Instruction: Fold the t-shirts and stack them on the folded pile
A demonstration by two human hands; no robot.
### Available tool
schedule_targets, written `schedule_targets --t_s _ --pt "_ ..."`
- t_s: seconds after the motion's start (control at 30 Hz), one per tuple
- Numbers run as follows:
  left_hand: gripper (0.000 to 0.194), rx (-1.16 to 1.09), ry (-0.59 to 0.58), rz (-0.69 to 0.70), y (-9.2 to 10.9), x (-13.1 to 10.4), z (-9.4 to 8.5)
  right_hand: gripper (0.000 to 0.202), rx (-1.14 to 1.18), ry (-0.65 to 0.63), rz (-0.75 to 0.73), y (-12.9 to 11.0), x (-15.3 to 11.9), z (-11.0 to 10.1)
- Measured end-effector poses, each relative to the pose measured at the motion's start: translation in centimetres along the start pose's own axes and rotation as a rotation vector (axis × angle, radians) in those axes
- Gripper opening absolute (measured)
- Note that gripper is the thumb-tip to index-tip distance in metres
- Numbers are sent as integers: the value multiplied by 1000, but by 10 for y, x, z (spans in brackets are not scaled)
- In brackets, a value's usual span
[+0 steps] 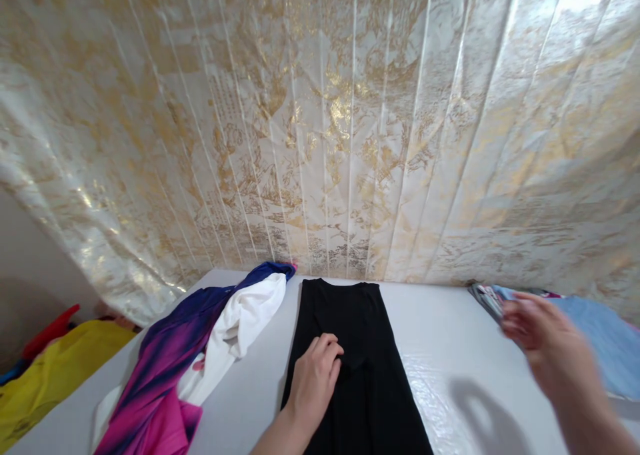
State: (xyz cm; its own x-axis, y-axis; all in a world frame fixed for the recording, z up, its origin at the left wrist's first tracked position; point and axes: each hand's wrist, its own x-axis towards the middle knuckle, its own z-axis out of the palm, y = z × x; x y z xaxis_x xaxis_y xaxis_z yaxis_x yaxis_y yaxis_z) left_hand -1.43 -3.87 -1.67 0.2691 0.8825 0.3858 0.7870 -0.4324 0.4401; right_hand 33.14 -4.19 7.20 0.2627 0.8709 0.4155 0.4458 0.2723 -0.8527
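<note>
A black garment (pixel 350 321) lies spread lengthwise on the white table, its near end cut off by the bottom of the view. On its left part rests my left hand (pixel 317 368), with curled fingers closed on the cloth; small creases run beside the fingertips. My right hand (pixel 550 348) is raised above the table at the right, blurred by motion. It is nearest to a pile of folded light blue clothes (pixel 595 335), which it partly covers. Nothing can be made out in its bent fingers.
To the left on the white table (pixel 440 361) lie a purple and pink garment (pixel 175 348) and a white garment (pixel 250 315). Beyond the table's left edge are yellow cloth (pixel 70 355) and red cloth (pixel 50 331). A shiny gold-patterned sheet (pixel 325 128) hangs behind.
</note>
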Motion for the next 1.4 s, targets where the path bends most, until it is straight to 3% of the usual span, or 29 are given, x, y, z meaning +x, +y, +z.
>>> schedule_targets --t_s 0.1,0.13,0.2,0.27,0.4,0.53,0.67,0.83,0.93,1.07,1.2,1.4 --pt "26 -55 9 -14 -1 0 0 15 -117 -543 -43 -7 -11 94" --pt "26 -83 15 -23 -2 1 0 20 -192 -641 -114 -10 -21 121" --pt "28 -148 29 -58 -6 5 -3 34 -349 -703 -239 -11 -44 160" --pt "30 -191 48 -109 -13 13 -7 40 -450 -709 -313 -9 -60 178" --pt "26 -139 96 -195 -34 37 -14 47 -486 -684 -352 2 -67 178" --pt "15 -17 103 -275 -50 60 -9 47 -430 -663 -362 10 -63 177" --pt "9 66 56 -307 -55 75 -3 45 -376 -606 -341 11 -64 177" --pt "19 117 45 -314 -57 78 -5 39 -305 -519 -277 11 -65 175" --pt "25 108 23 -232 -48 71 -8 42 -321 -527 -272 12 -66 175" --pt "44 14 -72 11 -22 52 -12 47 -339 -528 -289 15 -67 176" --pt "42 -95 -200 207 2 29 -14 42 -255 -518 -286 20 -65 177" --pt "26 -25 -212 139 11 21 -3 28 -239 -494 -251 21 -65 177"
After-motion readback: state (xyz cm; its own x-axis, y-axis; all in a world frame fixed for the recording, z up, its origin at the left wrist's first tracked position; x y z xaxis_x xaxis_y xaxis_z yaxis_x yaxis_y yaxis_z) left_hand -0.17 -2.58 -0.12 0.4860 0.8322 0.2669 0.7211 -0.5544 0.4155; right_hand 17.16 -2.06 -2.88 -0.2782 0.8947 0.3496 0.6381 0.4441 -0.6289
